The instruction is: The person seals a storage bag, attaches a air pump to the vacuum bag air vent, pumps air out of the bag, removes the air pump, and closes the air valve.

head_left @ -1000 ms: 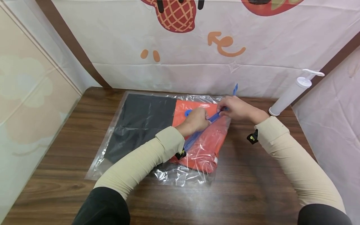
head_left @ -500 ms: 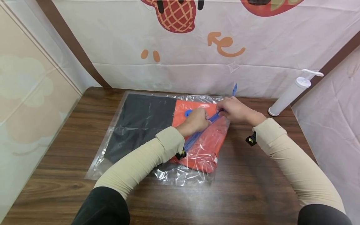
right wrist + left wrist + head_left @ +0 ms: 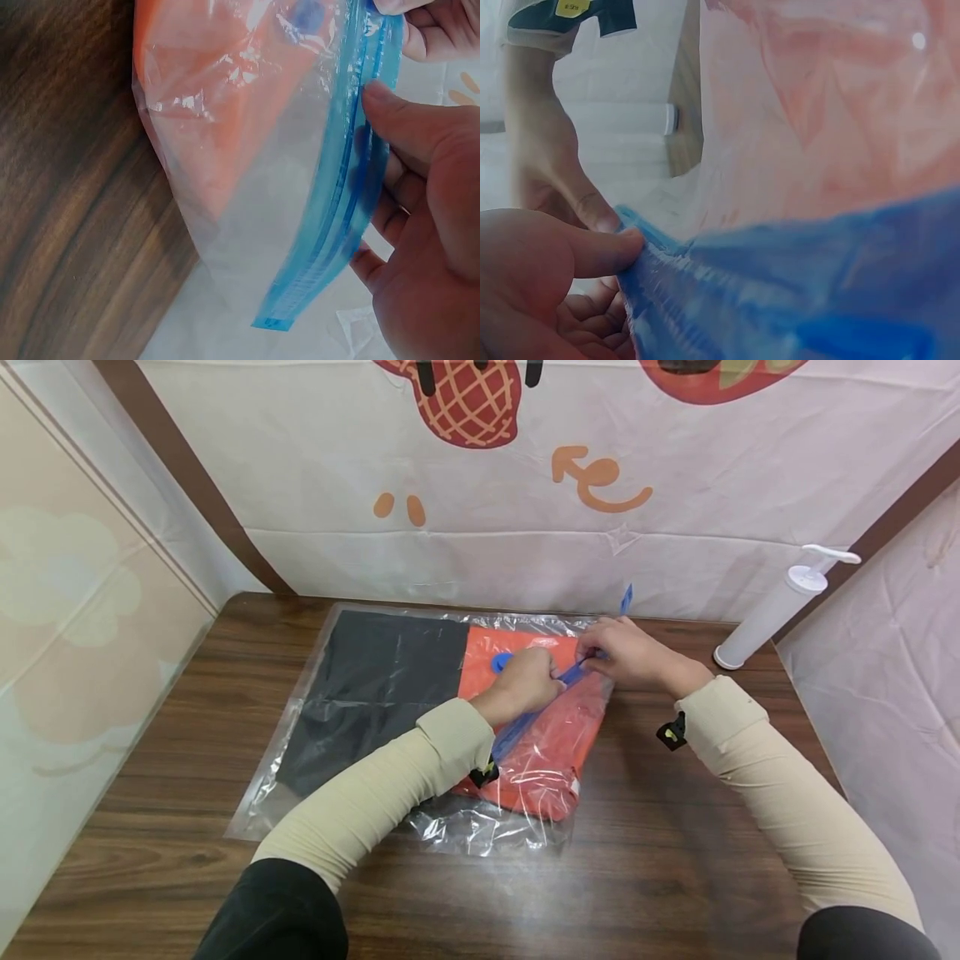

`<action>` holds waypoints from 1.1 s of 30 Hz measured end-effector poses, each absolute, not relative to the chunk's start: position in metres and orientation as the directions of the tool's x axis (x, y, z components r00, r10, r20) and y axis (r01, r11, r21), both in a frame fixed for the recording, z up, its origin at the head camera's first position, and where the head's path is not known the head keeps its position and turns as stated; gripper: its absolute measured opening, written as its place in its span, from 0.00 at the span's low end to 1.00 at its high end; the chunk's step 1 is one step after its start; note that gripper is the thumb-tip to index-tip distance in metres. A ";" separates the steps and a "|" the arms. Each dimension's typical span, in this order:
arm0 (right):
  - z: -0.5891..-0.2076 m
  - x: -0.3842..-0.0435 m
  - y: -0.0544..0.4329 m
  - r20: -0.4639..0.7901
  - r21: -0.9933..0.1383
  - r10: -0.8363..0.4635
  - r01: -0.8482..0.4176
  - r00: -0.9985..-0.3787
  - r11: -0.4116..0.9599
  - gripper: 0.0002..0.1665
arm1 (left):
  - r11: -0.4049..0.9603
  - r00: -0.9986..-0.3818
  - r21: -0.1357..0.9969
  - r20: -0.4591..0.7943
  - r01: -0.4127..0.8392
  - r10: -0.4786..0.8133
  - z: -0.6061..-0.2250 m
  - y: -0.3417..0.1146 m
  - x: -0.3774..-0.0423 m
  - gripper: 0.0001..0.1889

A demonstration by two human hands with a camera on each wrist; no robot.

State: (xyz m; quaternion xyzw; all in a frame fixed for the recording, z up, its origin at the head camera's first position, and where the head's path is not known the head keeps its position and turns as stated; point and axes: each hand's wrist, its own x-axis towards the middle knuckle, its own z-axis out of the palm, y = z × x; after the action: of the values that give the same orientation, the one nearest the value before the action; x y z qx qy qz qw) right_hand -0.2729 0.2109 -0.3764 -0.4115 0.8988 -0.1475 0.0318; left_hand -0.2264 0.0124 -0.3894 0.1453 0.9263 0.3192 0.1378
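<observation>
A clear plastic zip bag (image 3: 258, 802) lies on the table with dark and orange folded cloth (image 3: 397, 677) inside. Its blue zip strip (image 3: 517, 733) is lifted and runs diagonally over the orange part. My left hand (image 3: 525, 681) pinches the strip's edge between thumb and curled fingers. Just beyond it, my right hand (image 3: 626, 650) pinches the same strip nearer its far end, which sticks up past the fingers. In the right wrist view, the thumb lies on one face of the blue strip (image 3: 345, 180), with fingers behind. A round blue valve (image 3: 501, 662) shows beside my left hand.
A white hand pump (image 3: 768, 618) with a T-shaped handle stands tilted at the table's back right corner. The brown wooden table (image 3: 600, 893) meets a printed cloth backdrop (image 3: 480, 568) behind, with cloth walls at both sides.
Both hands keep their hold on the zip strip. My right hand and wrist shift very slightly; the left hand and the bag look almost still.
</observation>
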 end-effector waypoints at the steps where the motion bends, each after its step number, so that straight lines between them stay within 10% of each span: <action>1: -0.376 -0.273 0.211 0.068 -0.305 -0.753 -0.732 -0.655 0.609 0.06 | 0.753 -0.920 0.631 -0.157 0.187 0.360 -0.389 0.013 -0.226 0.26; 33: -0.394 -0.269 0.205 0.097 -0.351 -0.761 -0.738 -0.641 0.577 0.06 | 0.770 -0.922 0.602 -0.137 0.213 0.362 -0.391 0.014 -0.230 0.23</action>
State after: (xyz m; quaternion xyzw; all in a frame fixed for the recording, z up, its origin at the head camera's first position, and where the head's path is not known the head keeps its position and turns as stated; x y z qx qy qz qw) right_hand -0.2686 0.2053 -0.3936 -0.4223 0.8873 -0.1826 0.0323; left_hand -0.2300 0.0141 -0.3908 0.1539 0.9326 0.3021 0.1234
